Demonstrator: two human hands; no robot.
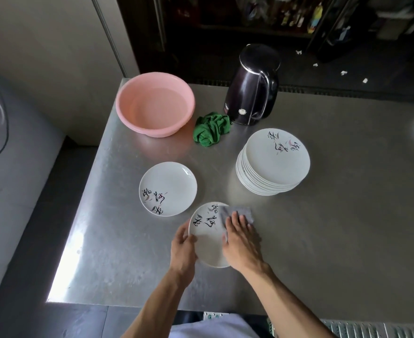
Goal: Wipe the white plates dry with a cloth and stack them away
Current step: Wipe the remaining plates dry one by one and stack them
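A white plate with black brush lettering (207, 236) is tilted above the steel table near its front. My left hand (182, 250) grips its left rim, thumb on top. My right hand (241, 240) presses a grey cloth (237, 213) flat against the plate's right side with straight fingers. A second single plate (168, 189) lies flat to the left of it. To the right stands a tall stack of white plates (273, 162).
A pink basin (155, 103) holding water sits at the back left of the steel table (335, 228). A crumpled green cloth (212, 129) lies beside a dark electric kettle (253, 85). The table's left edge drops to the floor.
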